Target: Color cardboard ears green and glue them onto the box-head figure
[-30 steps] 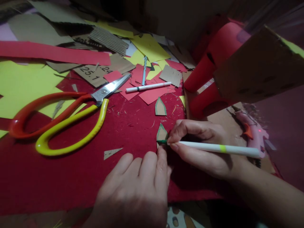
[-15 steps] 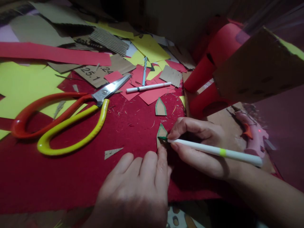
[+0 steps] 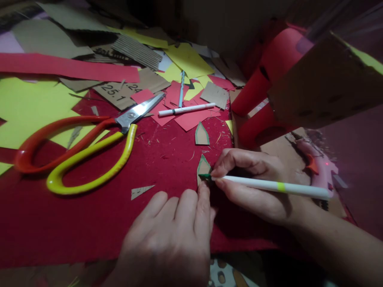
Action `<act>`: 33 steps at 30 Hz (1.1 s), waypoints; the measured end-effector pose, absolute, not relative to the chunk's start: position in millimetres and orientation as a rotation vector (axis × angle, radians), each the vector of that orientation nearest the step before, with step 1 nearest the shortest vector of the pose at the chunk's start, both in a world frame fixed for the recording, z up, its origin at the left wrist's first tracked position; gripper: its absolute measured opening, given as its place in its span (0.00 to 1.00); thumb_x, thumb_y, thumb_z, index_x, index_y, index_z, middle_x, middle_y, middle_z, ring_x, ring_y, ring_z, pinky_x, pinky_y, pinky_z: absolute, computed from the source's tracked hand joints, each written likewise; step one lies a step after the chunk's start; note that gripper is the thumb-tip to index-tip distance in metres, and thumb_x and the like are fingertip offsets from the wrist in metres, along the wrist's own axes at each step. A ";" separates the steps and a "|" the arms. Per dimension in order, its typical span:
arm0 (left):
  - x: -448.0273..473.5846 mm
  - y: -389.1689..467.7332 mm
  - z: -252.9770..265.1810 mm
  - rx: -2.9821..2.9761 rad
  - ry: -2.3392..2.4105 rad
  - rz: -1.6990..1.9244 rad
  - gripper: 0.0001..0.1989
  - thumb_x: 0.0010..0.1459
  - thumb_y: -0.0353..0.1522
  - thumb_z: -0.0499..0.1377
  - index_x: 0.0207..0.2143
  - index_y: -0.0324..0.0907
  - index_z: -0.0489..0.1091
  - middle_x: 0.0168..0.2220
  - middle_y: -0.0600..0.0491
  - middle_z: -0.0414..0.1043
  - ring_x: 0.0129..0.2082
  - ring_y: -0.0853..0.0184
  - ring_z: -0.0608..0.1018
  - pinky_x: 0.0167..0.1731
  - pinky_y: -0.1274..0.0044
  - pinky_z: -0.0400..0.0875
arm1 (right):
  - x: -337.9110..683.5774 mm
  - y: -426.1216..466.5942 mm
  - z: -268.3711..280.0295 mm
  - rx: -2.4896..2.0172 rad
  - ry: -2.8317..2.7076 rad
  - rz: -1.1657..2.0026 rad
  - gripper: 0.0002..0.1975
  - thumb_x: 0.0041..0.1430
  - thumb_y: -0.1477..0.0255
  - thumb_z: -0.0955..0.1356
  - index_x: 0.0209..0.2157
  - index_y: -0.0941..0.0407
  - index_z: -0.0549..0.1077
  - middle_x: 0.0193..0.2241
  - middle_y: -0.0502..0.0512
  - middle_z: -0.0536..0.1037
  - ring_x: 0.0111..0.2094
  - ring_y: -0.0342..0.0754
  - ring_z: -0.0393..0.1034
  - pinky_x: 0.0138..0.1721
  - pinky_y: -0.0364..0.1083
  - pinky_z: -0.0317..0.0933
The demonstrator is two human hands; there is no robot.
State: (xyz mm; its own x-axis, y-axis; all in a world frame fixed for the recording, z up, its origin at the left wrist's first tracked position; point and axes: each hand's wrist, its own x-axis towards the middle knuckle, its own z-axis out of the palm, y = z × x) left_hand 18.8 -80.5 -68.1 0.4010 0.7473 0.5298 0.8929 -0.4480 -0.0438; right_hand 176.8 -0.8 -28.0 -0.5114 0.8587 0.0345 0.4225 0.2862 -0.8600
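Note:
My right hand point(image 3: 251, 175) pinches a white felt-tip pen point(image 3: 257, 182) near its green tip. The tip touches a small pointed cardboard piece point(image 3: 204, 164) with green along its edges. My left hand point(image 3: 173, 227), fingers curled, presses the lower end of that piece onto the red cloth with its index fingertip, hiding part of it. Just beyond lies a second pointed cardboard piece point(image 3: 202, 134), also edged in green. A narrow cardboard triangle point(image 3: 141, 192) rests left of my hands. Large scissors point(image 3: 125, 119) with orange and yellow handles lie further left, blades closed.
A white pen cap or second pen point(image 3: 187, 109) and a light-blue patterned stick point(image 3: 181, 89) lie among paper scraps. Cardboard and coloured paper point(image 3: 191, 59) cover the back. At right stand red paper tubes point(image 3: 253, 93), a cardboard box point(image 3: 326, 83) and a pink glue gun point(image 3: 323, 163).
The pen's tip has shifted very slightly down along the cardboard piece, and its back end has tilted up a little. My left hand stays in nearly the same place.

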 end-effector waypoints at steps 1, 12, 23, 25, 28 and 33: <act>18.7 -79.8 -68.2 -2.345 -1.415 -0.643 0.13 0.60 0.28 0.53 0.44 0.30 0.71 0.23 0.53 0.67 0.21 0.65 0.68 0.26 0.70 0.59 | 176.8 -0.9 -28.1 -1.146 -2.061 1.155 0.06 0.47 0.82 0.67 0.25 0.57 0.70 0.25 0.49 0.75 0.26 0.42 0.69 0.25 0.39 0.62; 18.9 -83.6 -67.1 -2.339 -1.455 -0.630 0.13 0.60 0.27 0.52 0.45 0.30 0.71 0.23 0.53 0.67 0.21 0.65 0.67 0.27 0.70 0.59 | 175.9 -0.9 -25.3 -1.177 -2.040 1.182 0.07 0.46 0.82 0.67 0.24 0.57 0.69 0.23 0.49 0.75 0.24 0.42 0.68 0.24 0.39 0.62; 20.1 -81.4 -69.6 -2.357 -1.438 -0.628 0.13 0.60 0.27 0.52 0.44 0.30 0.71 0.23 0.53 0.67 0.20 0.66 0.66 0.28 0.70 0.59 | 177.0 0.7 -26.4 -1.159 -2.040 1.194 0.06 0.47 0.83 0.67 0.25 0.57 0.71 0.24 0.49 0.75 0.25 0.41 0.68 0.24 0.38 0.62; 19.3 -81.3 -68.9 -2.360 -1.444 -0.632 0.13 0.60 0.27 0.52 0.43 0.31 0.71 0.23 0.53 0.67 0.21 0.66 0.66 0.28 0.70 0.59 | 177.2 1.4 -24.6 -1.178 -2.045 1.258 0.07 0.46 0.83 0.67 0.24 0.58 0.71 0.24 0.50 0.76 0.25 0.42 0.69 0.24 0.38 0.63; 19.4 -81.3 -67.8 -2.350 -1.476 -0.621 0.13 0.60 0.27 0.51 0.43 0.31 0.71 0.23 0.53 0.67 0.21 0.66 0.66 0.28 0.70 0.59 | 176.7 1.4 -23.1 -1.235 -2.010 1.300 0.06 0.47 0.82 0.67 0.24 0.57 0.71 0.24 0.50 0.76 0.24 0.42 0.69 0.23 0.39 0.62; 20.8 -83.1 -67.6 -2.330 -1.491 -0.609 0.13 0.59 0.27 0.53 0.45 0.31 0.71 0.23 0.53 0.68 0.21 0.66 0.66 0.28 0.69 0.60 | 175.3 0.2 -24.9 -1.279 -1.937 1.243 0.02 0.50 0.77 0.69 0.26 0.57 0.71 0.23 0.50 0.76 0.22 0.41 0.68 0.20 0.38 0.61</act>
State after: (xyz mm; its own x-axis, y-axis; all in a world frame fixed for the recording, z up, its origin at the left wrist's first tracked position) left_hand 20.8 -83.1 -67.6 0.3689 0.7799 0.5056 0.9109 -0.4116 -0.0298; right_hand 175.3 0.2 -24.9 -0.4318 0.8991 -0.0717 0.4397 0.1405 -0.8871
